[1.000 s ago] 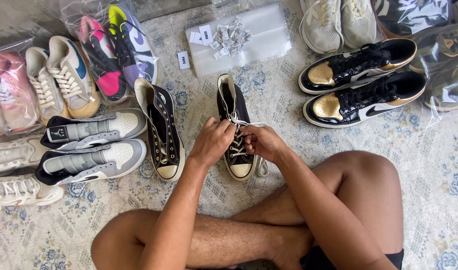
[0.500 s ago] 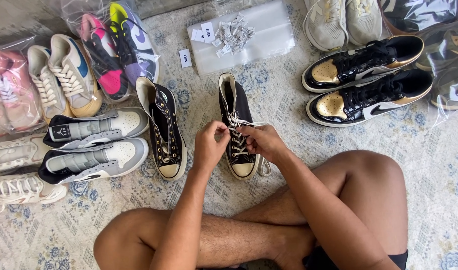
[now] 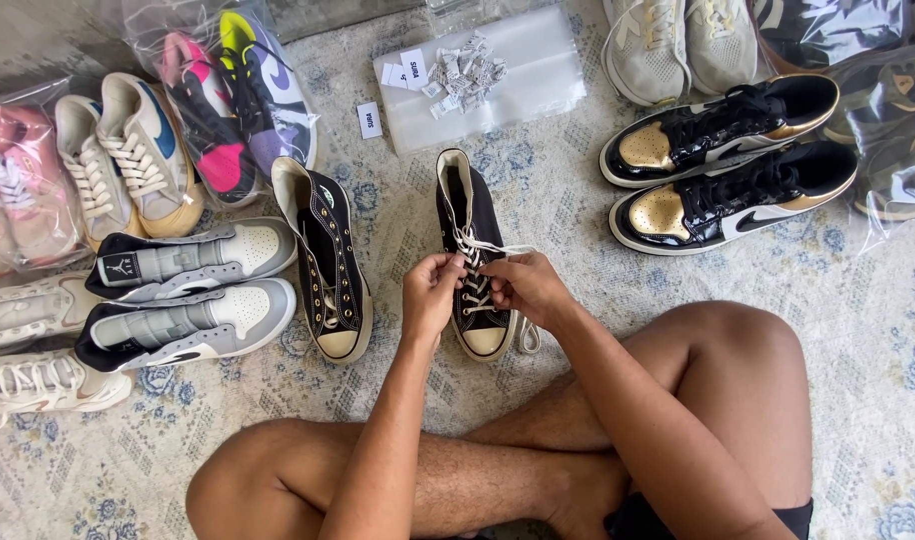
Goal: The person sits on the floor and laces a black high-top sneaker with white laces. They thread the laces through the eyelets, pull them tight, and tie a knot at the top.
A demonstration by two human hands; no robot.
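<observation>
Lighting: bright, even daylight, soft. Shadows faint, short, under the shoes and legs. Glare: specular highlights on the glossy black-and-gold sneakers [image 3: 723,135] and on the clear plastic bags [image 3: 498,85]. Focus sharp at centre; mild wide-angle bending and softening toward the corners.

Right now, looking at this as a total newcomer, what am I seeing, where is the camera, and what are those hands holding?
There is no machine here: a person sits cross-legged on a patterned rug, and a camera worn on their head looks down. The left hand and right hand each pinch the white lace of a black high-top shoe, in a closed grip. Its partner, the unlaced black high-top, lies to the left. Around them lie grey sneakers, black and gold sneakers, and bagged colourful shoes. A clear plastic bag holds small paper packets.
</observation>
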